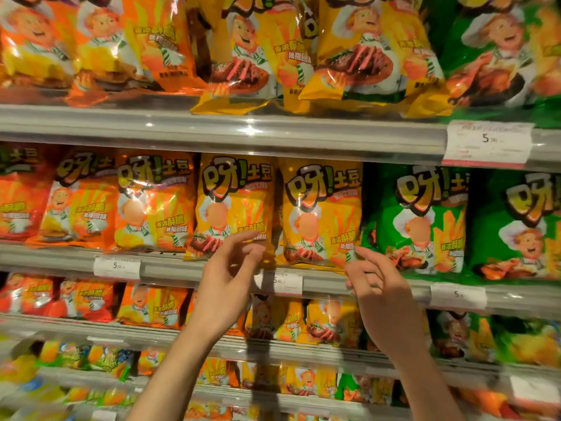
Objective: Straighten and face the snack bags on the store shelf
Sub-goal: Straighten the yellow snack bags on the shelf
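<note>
Two yellow snack bags stand upright on the middle shelf: the left yellow bag and the right yellow bag. My left hand is raised in front of the left bag's lower right corner, fingers loosely curled, fingertips at or just off the bag. My right hand is raised at the right bag's lower right corner, index fingertip near its edge. Neither hand plainly grips a bag.
Orange bags fill the shelf to the left, green bags to the right. The upper shelf holds larger bags, some leaning over its lip. Price tags hang on the rails. Lower shelves hold more bags.
</note>
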